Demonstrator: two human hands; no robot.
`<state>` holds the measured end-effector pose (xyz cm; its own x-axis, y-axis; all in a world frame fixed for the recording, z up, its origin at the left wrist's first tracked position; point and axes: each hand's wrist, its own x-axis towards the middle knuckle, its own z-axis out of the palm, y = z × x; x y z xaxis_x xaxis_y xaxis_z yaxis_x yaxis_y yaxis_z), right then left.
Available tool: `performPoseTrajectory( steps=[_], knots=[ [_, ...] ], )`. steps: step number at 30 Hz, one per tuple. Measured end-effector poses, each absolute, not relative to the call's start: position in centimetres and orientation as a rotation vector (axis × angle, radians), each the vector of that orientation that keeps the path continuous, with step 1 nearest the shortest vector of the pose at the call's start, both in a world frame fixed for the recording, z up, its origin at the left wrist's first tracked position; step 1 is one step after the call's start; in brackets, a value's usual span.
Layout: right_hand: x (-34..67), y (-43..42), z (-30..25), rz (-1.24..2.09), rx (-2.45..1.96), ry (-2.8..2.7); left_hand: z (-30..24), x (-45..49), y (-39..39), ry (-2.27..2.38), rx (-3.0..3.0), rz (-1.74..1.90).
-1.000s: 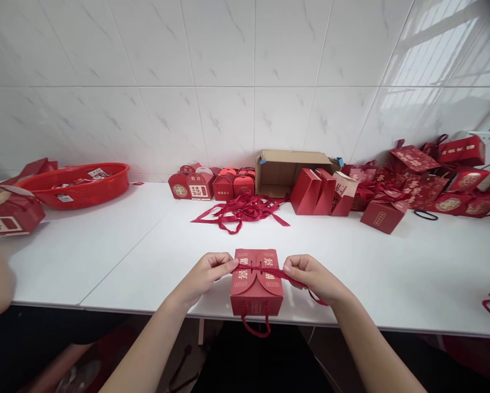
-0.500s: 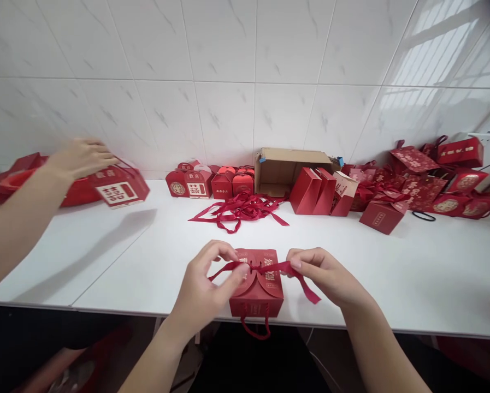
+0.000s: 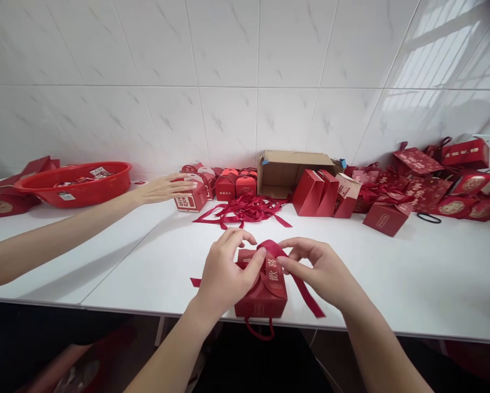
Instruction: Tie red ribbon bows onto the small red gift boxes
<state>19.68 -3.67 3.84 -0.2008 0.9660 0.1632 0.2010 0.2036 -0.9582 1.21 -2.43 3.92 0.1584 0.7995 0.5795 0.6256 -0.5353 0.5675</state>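
A small red gift box (image 3: 265, 292) with gold characters stands at the table's near edge, a cord handle hanging below it. A red ribbon (image 3: 302, 286) runs across its top, looped above the lid, with one tail trailing right. My left hand (image 3: 224, 273) pinches the ribbon at the box's left top. My right hand (image 3: 316, 270) pinches the ribbon loop on the right. Both hands rest against the box.
Another person's hand (image 3: 163, 189) reaches from the left and sets a red box (image 3: 190, 200) by the row of boxes at the wall. Loose red ribbons (image 3: 245, 210), an open cardboard box (image 3: 288, 172), a red basin (image 3: 76, 183) and piled red boxes (image 3: 429, 185) line the back of the white table (image 3: 412, 273).
My hands drew the ribbon ends up and crossed them into a loop over the lid. The other person's arm swung a red box from the far left over to the row by the wall.
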Motion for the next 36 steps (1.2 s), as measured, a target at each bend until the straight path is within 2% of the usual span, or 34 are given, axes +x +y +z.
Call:
performPoseTrajectory(
  steps=[2,7,10,14,21,29,36],
  knots=[
    [19.1,-3.3,3.3,1.021,-1.180,-1.631,4.0,1.2,-2.6,1.411,2.248,1.354],
    [17.6,-2.7,2.7,1.188,-1.036,-1.667,4.2,0.9,-3.3,1.358,2.249,1.349],
    [17.1,-2.8,2.3,1.268,-1.024,-1.561,3.8,-0.1,-3.4,1.262,2.236,1.197],
    [16.8,-3.0,1.4,1.182,-1.015,-1.425,1.6,-1.8,-2.4,1.322,2.014,1.078],
    [16.5,-3.4,1.0,1.236,-0.885,-1.540,-1.7,-2.5,-0.5,1.290,1.659,0.891],
    [15.0,-3.8,0.5,1.236,-0.939,-1.323,1.2,-3.4,-1.7,1.153,1.574,0.841],
    [13.5,-4.6,0.6,0.799,-1.159,-1.439,5.9,-2.3,-3.6,0.858,1.556,0.966]
  ],
)
